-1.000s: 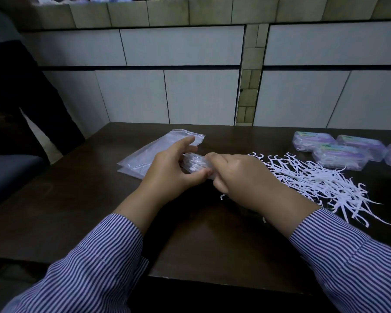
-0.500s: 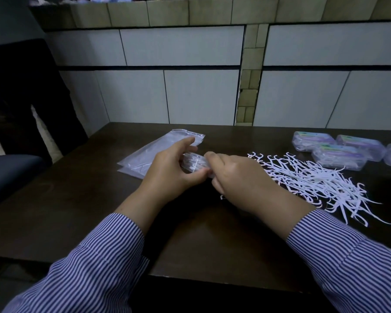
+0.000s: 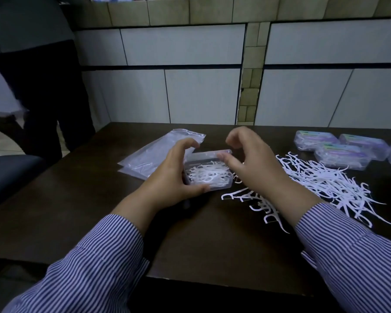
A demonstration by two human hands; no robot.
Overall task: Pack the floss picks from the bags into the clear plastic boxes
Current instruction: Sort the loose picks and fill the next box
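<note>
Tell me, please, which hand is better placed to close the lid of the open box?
The right hand. Its fingers are already at the raised lid of the open box, while the left hand grips the box's base, steadying it on the table.

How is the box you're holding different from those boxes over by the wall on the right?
The held box is open, its lid raised, while the far boxes are closed. The held box sits in the left hand; the far boxes rest untouched on the table. The far boxes show purple and green labels; the held box shows none. Both are clear plastic and hold white floss picks.
</note>
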